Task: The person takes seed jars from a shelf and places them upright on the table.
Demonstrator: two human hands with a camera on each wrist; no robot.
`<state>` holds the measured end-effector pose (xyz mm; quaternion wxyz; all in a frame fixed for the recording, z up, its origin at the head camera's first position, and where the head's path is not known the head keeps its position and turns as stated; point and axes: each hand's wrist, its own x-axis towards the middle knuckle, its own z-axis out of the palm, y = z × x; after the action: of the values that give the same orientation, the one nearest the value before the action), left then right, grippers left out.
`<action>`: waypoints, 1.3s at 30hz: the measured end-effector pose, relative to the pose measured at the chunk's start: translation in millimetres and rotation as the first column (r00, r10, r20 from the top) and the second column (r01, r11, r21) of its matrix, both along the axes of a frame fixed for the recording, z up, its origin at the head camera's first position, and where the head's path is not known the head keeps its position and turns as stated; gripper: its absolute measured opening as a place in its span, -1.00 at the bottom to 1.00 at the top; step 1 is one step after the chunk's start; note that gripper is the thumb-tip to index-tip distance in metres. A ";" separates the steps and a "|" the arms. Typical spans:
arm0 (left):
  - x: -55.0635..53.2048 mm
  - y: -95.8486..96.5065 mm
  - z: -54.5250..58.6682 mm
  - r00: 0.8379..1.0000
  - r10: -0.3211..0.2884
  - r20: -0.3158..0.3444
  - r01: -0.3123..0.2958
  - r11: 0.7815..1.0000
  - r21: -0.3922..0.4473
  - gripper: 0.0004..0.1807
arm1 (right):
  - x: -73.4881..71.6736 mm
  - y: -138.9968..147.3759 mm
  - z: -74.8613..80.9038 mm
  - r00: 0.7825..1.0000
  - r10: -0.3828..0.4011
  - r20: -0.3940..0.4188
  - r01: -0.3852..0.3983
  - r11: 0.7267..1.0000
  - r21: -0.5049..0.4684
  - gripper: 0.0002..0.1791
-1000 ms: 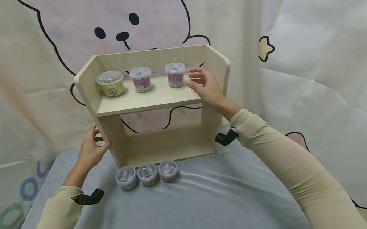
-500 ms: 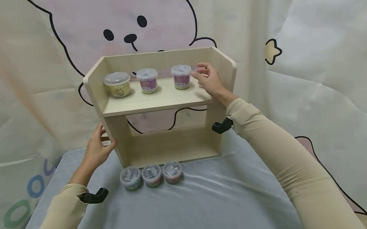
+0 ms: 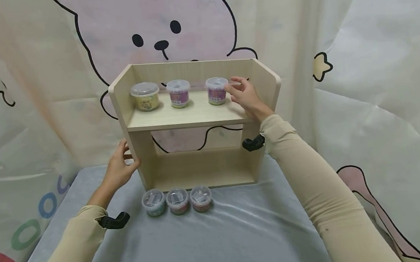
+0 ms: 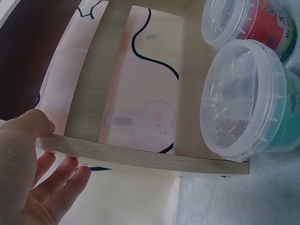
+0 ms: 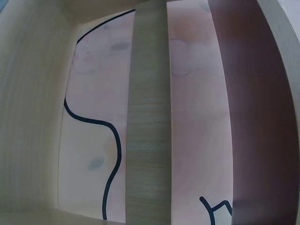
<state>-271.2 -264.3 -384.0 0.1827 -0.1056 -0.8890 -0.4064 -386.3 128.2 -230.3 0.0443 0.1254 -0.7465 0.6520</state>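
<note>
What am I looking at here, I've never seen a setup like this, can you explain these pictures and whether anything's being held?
There's no robot, just a person working bare-handed. The wide picture comes from a camera worn on the head, looking forward and down; the other two come from a camera on each wrist. On the grey-blue cloth stands a wooden shelf unit, with three small clear-lidded tubs lined up in front. Its upper board carries a wider yellow tub, a left purple tub and a right purple tub. The left hand grips the unit's side panel. The right hand is beside the right purple tub; I can't tell whether it touches. No hand shows in the right-wrist picture.
</note>
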 end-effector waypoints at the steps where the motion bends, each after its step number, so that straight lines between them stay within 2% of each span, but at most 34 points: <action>1: -0.3 0.7 -0.1 1.000 0.000 0.001 0.000 1.000 -0.001 -0.20 | 0.3 -0.1 0.0 1.000 -0.002 -0.004 0.002 1.000 0.021 -0.30; 12: -1.4 1.5 1.1 1.000 0.006 0.008 -0.006 1.000 -0.010 -0.22 | -0.7 -5.5 7.4 1.000 -0.016 -0.021 0.019 0.983 0.180 -0.22; 18: 0.1 -2.8 2.8 1.000 0.014 -0.006 -0.014 1.000 -0.021 -0.20 | -2.4 -13.4 7.2 0.999 0.016 -0.041 -0.006 0.969 0.246 -0.18; 22: 1.6 -3.9 4.5 1.000 0.008 0.000 -0.008 1.000 -0.026 -0.19 | -0.5 -18.4 4.8 0.998 0.042 -0.053 -0.028 0.971 0.236 -0.23; 27: 3.0 -3.7 6.5 1.000 0.007 0.007 -0.007 0.999 -0.031 -0.18 | 2.7 -20.8 3.1 0.998 0.023 -0.056 -0.011 0.979 0.202 -0.29; 34: 2.8 -2.7 6.0 1.000 0.001 0.020 0.000 0.999 -0.040 -0.17 | 5.6 -15.3 1.2 1.000 0.006 -0.023 -0.003 0.989 0.150 -0.27; 37: 2.7 -0.4 6.2 0.999 -0.008 0.031 0.009 0.999 -0.037 -0.15 | 6.4 -11.2 0.0 0.999 0.029 -0.033 -0.025 0.992 0.124 -0.25; 39: 2.5 1.6 6.4 0.999 -0.008 0.039 0.009 0.999 -0.039 -0.16 | 7.0 -8.2 -0.8 0.997 0.039 -0.059 -0.030 0.989 0.144 -0.24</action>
<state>-268.7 -262.7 -377.6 0.1618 -0.1051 -0.8996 -0.3918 -379.3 120.1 -231.2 0.0471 0.1612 -0.7874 0.5931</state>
